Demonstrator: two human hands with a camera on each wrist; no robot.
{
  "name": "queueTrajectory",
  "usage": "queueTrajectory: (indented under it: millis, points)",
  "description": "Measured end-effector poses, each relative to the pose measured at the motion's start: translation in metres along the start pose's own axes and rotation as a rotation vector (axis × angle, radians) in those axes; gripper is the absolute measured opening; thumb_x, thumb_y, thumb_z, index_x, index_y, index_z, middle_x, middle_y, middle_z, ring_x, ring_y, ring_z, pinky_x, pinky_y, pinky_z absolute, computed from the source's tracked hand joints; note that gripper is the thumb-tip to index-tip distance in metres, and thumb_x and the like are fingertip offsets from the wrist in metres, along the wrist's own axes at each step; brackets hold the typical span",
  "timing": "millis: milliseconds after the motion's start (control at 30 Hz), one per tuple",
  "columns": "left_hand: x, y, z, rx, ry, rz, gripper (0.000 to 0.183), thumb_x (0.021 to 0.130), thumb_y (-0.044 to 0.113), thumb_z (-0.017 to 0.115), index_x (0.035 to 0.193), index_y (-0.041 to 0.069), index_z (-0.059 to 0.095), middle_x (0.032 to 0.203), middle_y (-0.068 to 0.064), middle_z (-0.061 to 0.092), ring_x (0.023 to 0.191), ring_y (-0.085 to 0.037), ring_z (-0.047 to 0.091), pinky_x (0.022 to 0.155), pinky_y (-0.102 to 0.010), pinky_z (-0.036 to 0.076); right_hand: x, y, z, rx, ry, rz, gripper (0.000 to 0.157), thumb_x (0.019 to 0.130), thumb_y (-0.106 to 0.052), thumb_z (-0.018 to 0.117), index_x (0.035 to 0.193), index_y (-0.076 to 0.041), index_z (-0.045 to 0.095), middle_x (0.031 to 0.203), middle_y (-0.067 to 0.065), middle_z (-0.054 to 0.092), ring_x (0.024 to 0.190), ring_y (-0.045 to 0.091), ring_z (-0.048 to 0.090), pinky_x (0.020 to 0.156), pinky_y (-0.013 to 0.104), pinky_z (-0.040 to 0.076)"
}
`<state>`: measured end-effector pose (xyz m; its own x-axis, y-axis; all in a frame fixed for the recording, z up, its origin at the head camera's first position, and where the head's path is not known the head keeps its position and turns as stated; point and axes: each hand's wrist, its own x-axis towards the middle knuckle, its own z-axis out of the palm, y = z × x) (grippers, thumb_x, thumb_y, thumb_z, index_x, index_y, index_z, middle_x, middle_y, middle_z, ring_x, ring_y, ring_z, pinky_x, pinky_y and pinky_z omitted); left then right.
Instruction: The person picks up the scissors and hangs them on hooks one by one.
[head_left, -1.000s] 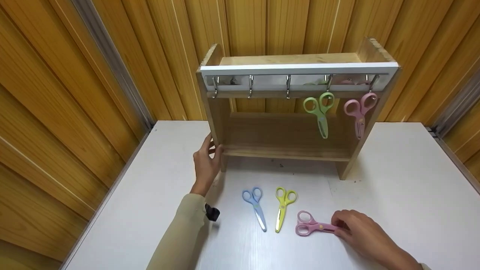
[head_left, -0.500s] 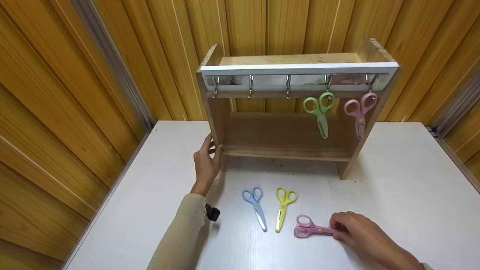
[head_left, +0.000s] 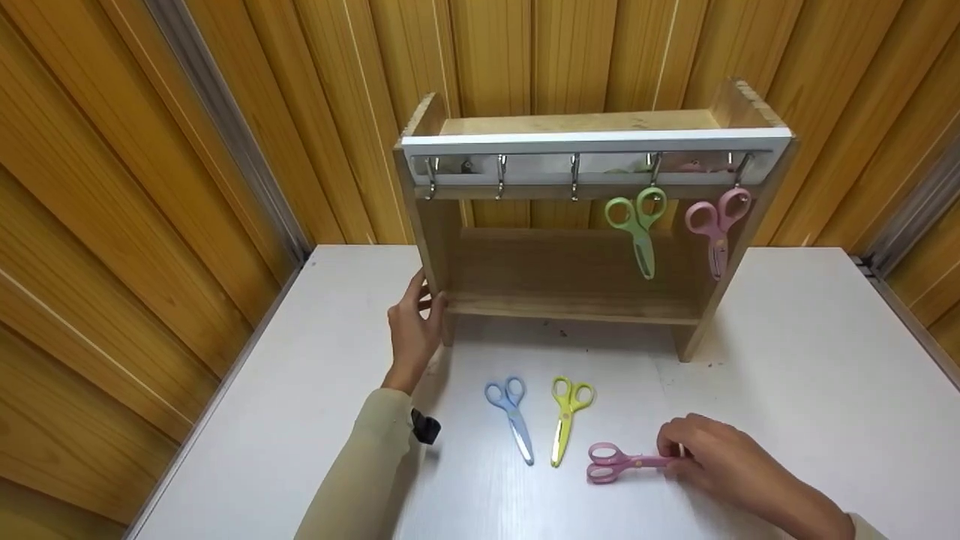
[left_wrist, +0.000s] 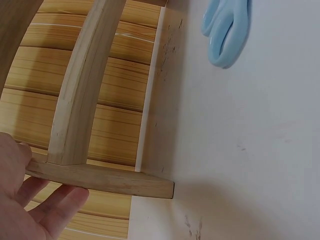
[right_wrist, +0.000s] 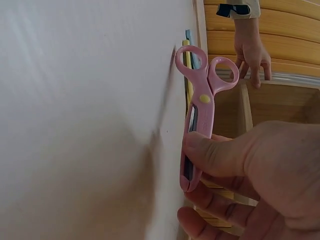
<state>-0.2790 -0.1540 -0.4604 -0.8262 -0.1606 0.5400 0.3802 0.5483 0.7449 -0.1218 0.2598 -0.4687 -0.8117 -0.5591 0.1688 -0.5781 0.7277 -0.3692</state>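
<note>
My right hand [head_left: 724, 461] pinches a pair of pink scissors [right_wrist: 202, 95] by the blade end, thumb on one face and fingers behind. Their handle loops point left, toward the yellow scissors [head_left: 564, 420] and blue scissors [head_left: 515, 420] lying on the white table. My left hand [head_left: 412, 330] grips the left side panel of a wooden shelf rack [head_left: 577, 307], thumb in front and fingers round the outer side. From the rack's hook rail [head_left: 540, 180] hang green scissors [head_left: 640, 232] and, at the far right hook, another pair of pink scissors [head_left: 718, 232].
Three hooks on the rail's left hold nothing. Behind the white table [head_left: 300, 420] stands a wood-slat wall [head_left: 555, 52], and another such wall rises on the left [head_left: 127, 262]. Small dark specks mark the table near the rack's feet.
The held pink scissors have turned a little in my right hand, their handle loops shifting slightly down and left. My left hand stays on the rack, and the head view has shifted slightly.
</note>
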Motion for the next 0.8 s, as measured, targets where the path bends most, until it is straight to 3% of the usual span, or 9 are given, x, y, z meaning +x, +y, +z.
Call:
queueTrajectory:
  millis: [467, 600, 800]
  points:
    - [0.000, 0.000, 0.000, 0.009, 0.016, 0.036, 0.051, 0.100, 0.008, 0.068, 0.149, 0.010, 0.053, 0.134, -0.012, 0.067, 0.107, -0.027, 0.073, 0.086, -0.036, 0.062, 0.031, -0.010, -0.031, -0.062, 0.159, -0.188, 0.040, 0.071, 0.001, 0.089, 0.086, -0.025, 0.063, 0.081, -0.020, 0.058, 0.075, 0.002, 0.052, 0.060, 0.023, 0.049]
    - [0.000, -0.001, 0.000, 0.007, 0.018, 0.041, 0.051, 0.100, 0.008, 0.068, 0.149, 0.010, 0.054, 0.134, -0.013, 0.068, 0.106, -0.027, 0.073, 0.085, -0.036, 0.062, 0.046, -0.016, -0.038, -0.047, 0.237, -0.248, 0.039, 0.071, 0.002, 0.090, 0.087, -0.024, 0.064, 0.082, -0.018, 0.060, 0.075, 0.003, 0.055, 0.062, 0.022, 0.049]
    - [-0.001, -0.001, 0.000, 0.006, 0.014, 0.046, 0.050, 0.100, 0.009, 0.067, 0.149, 0.008, 0.053, 0.131, -0.015, 0.069, 0.102, -0.031, 0.074, 0.083, -0.039, 0.063, 0.070, -0.023, -0.047, 0.048, 0.337, -0.330, 0.037, 0.072, 0.006, 0.088, 0.089, -0.019, 0.067, 0.085, -0.013, 0.063, 0.077, 0.006, 0.058, 0.067, 0.012, 0.048]
